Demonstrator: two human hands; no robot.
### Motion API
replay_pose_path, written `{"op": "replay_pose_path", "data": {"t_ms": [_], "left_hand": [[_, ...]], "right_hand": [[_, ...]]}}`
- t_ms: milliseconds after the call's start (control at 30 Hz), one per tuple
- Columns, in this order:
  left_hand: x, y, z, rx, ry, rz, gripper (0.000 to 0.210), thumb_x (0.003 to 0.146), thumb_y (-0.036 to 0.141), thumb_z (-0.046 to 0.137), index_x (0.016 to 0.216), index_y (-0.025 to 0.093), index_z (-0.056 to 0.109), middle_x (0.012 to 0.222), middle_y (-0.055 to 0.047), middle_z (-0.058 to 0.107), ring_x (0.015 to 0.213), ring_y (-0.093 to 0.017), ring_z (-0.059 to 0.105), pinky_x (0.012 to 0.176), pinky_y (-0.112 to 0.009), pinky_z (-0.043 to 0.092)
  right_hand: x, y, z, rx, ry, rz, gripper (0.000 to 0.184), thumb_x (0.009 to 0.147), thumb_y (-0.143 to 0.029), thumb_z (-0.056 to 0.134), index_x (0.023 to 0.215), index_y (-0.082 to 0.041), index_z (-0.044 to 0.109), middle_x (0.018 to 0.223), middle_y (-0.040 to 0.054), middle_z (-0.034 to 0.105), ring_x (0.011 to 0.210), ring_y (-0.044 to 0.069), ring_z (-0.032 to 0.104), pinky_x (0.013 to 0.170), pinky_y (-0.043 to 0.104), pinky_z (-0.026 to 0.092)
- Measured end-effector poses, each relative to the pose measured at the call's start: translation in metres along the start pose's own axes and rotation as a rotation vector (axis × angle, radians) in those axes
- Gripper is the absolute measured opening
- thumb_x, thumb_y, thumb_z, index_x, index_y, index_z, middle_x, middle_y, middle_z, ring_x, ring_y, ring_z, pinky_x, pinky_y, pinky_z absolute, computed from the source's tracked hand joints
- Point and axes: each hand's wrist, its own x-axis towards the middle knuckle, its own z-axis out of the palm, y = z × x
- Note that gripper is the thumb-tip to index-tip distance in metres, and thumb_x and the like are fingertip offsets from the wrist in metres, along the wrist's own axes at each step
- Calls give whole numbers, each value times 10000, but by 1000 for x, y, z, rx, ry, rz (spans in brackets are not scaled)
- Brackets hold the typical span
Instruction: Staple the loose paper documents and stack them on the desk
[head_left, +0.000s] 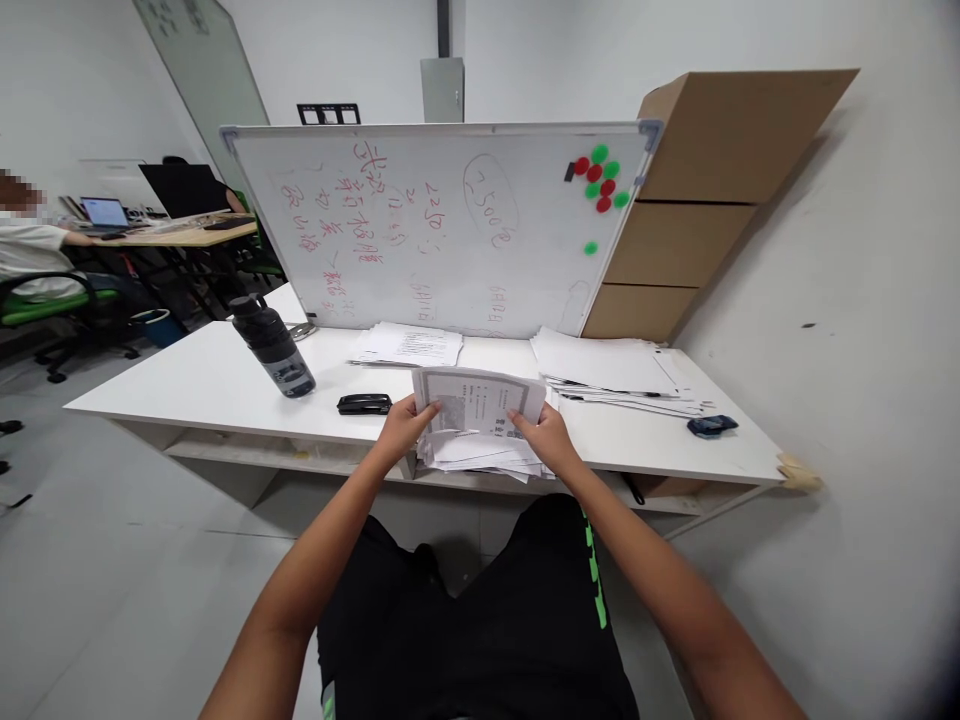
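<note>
- We face a white table (187,375), its front edge partly covered by papers.
- Behind it stands a whiteboard (450,230), some handwriting too faint for us to read.
- Loose papers (480,455) show partly below our hands.
- We pinch a printed sheet (480,395) between left hand (405,428) and right hand (549,435), thumbs in front, other fingers hidden behind.
- Beside our left hand lies a black stapler (364,404).
</note>
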Motion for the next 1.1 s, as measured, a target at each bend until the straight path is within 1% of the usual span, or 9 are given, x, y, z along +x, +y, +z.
{"op": "replay_pose_path", "data": {"t_ms": [100,200,300,400,467,567,667,867,1100], "left_hand": [[8,3,-18,30,46,22,395,768,577,677,885,201,717,892,-58,730,854,-234,654,783,-337,494],[22,-5,-56,247,133,86,392,812,575,618,945,218,706,969,-77,723,928,-249,651,850,-359,479],[39,-30,-98,608,111,119,509,713,538,722,1112,223,685,1192,-125,683,1191,-343,554,996,-443,407],[47,-68,-123,731,14,41,588,674,510,750,1167,202,659,1230,-161,665,1181,-375,556,977,-473,419],[45,-90,-125,723,68,79,501,762,516,670,1150,200,657,1213,-165,670,1142,-360,580,971,-470,426],[39,-110,-118,714,232,170,439,839,502,588,1164,211,643,1228,-156,662,1176,-349,567,1006,-459,410],[35,-113,-113,680,254,188,430,846,458,596,1201,216,624,1275,-140,647,1219,-334,546,1047,-447,393],[35,-111,-116,635,274,142,455,850,407,617,1267,227,592,1336,-117,615,1267,-310,514,1097,-442,358],[35,-113,-115,533,292,85,481,855,419,639,1289,218,592,1335,-126,605,1263,-328,506,1086,-436,351]], "right_hand": [[-2,-7,-5,-21,-4,-18,461,798,-464,680,1153,-169,673,1138,110,733,1040,271,692,905,416,553],[1,-11,-10,-37,7,9,454,792,-429,678,1154,-153,669,1154,121,727,1048,278,690,914,421,549],[6,-11,-13,-76,4,45,456,786,-392,679,1172,-150,665,1167,124,721,1053,281,688,922,432,544],[14,-13,-10,-77,-17,90,463,772,-377,700,1180,-159,669,1148,120,728,1030,284,696,910,444,548],[20,-16,-5,-39,-47,106,456,767,-380,717,1169,-168,676,1138,115,732,1013,280,702,901,442,553],[33,-25,10,52,-86,113,422,764,-380,738,1129,-173,685,1130,108,737,995,269,709,883,425,564],[50,-31,33,138,-126,176,381,755,-342,754,1085,-169,680,1114,105,743,969,261,718,851,404,578],[70,-28,74,117,-331,326,258,751,-283,757,969,-163,692,1031,107,764,920,275,730,791,396,590],[75,-19,70,5,-337,359,296,733,-329,789,972,-178,702,1042,106,764,932,297,730,780,412,598]]}}
